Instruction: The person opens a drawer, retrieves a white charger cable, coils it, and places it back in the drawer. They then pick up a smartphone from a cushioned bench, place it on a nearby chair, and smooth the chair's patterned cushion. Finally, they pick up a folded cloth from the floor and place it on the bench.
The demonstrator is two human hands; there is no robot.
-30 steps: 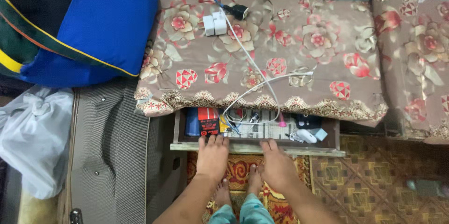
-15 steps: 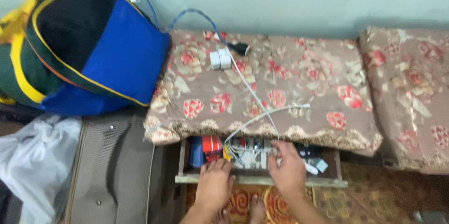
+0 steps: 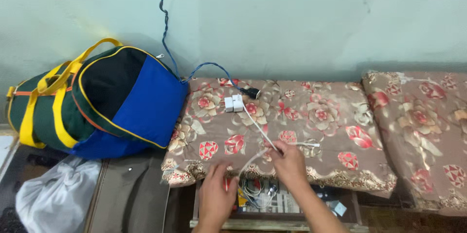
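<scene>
My right hand [image 3: 291, 164] pinches the white cable [image 3: 258, 128], which lies on the floral cushion [image 3: 331, 130] above the open drawer [image 3: 272, 223]. My left hand [image 3: 216, 196] rests open-fingered at the cushion's front edge, holding nothing.

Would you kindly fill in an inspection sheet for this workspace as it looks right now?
Surface: floral cushion lying above an open wooden drawer.
Job's things: white cable running across the cushion to two white plug adapters.
Clutter: small items in the drawer, too blurred to name; black plug by the adapters.
Grippers: right hand pinches the white cable; left hand rests at the drawer's front, apparently holding nothing.
Cables: blue cord hangs down the wall to the cushion.
Surroundings: blue, green and yellow duffel bag, white plastic bag, second floral cushion.
</scene>
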